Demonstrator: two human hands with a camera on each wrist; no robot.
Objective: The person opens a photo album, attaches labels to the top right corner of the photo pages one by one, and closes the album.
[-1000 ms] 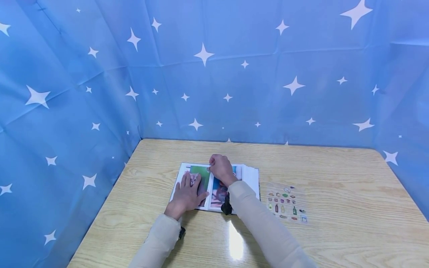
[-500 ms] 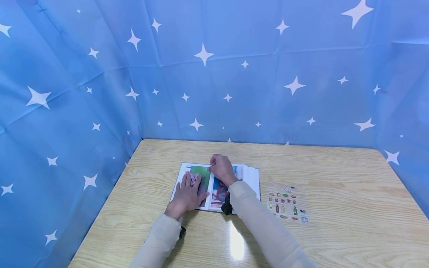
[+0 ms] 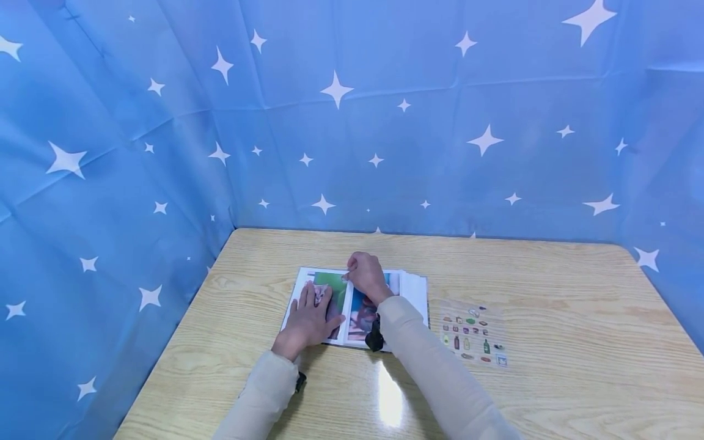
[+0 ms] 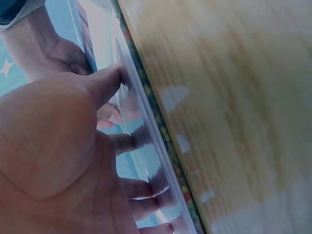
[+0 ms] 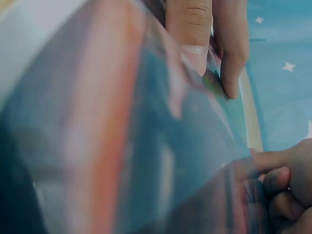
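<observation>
Photo album (image 3: 354,308) open flat on the wooden table (image 3: 550,366), both hands working its pages.

Left hand (image 3: 310,321), fingers straight, presses the left page down, likely to steady the book; right hand (image 3: 365,276), fingers curled, pinches the top edge of the clear sleeve near the spine at 12 o'clock, apparently lifting it. Sticker sheet (image 3: 473,335) lies at 3 o'clock, apart from the album. Star-printed blue cloth (image 3: 385,122) encloses the table. No legible writing.
</observation>
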